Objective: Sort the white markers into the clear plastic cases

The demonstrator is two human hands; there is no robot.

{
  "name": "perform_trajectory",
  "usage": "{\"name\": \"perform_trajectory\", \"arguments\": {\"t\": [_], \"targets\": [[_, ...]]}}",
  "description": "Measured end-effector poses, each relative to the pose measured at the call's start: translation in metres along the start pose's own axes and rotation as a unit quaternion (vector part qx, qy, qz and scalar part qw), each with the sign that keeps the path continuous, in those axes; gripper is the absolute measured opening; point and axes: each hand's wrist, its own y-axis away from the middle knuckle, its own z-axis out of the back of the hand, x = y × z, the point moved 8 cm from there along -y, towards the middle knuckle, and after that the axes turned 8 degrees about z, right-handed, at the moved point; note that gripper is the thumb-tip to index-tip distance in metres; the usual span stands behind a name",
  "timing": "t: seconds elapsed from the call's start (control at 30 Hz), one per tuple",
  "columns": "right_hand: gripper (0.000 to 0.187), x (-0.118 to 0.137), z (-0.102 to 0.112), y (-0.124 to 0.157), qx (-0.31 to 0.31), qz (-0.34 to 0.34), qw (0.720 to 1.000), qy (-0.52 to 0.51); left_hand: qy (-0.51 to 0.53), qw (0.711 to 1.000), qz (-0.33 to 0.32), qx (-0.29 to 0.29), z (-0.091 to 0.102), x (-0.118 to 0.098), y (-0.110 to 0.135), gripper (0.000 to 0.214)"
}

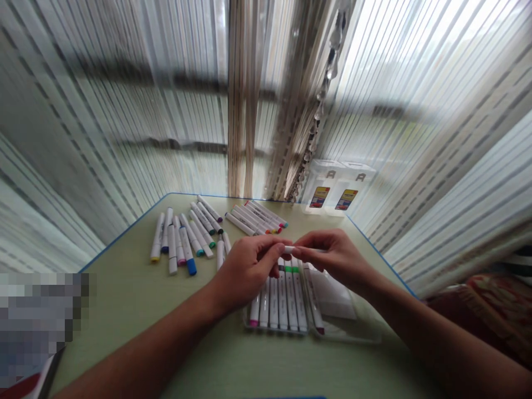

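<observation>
My left hand (pixel 249 266) and my right hand (pixel 334 255) meet above an open clear plastic case. Between them they pinch a white marker (pixel 288 250), whose ends are mostly covered by my fingers. Beneath, a row of white markers (pixel 282 307) lies side by side in the case's tray (pixel 277 331); one has a pink end, and green and dark bands show near my left fingers. To the right is the case's clear lid side (pixel 357 333), where a single marker with a dark reddish end (pixel 315 305) lies at a slant.
Loose white markers with coloured ends (pixel 183 244) spread over the left of the green table (pixel 137 316). Another group of markers (pixel 257 217) lies at the back. Two clear cases with labels (pixel 334 191) stand at the back right, before string curtains (pixel 174 100). Patterned fabric (pixel 494 310) is at right.
</observation>
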Motion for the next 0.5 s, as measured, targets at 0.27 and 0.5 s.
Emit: {"name": "perform_trajectory", "arguments": {"t": [0.27,0.5], "targets": [[0.028,-0.004,-0.002,0.001,0.023,-0.015,0.999,-0.030,0.012,1.000,-0.004,-0.021,0.004,0.004,-0.003,0.026],[0.030,-0.009,-0.001,0.000,0.007,-0.022,0.997,-0.079,0.022,0.998,-0.002,-0.057,0.011,0.005,-0.006,0.023]]}}
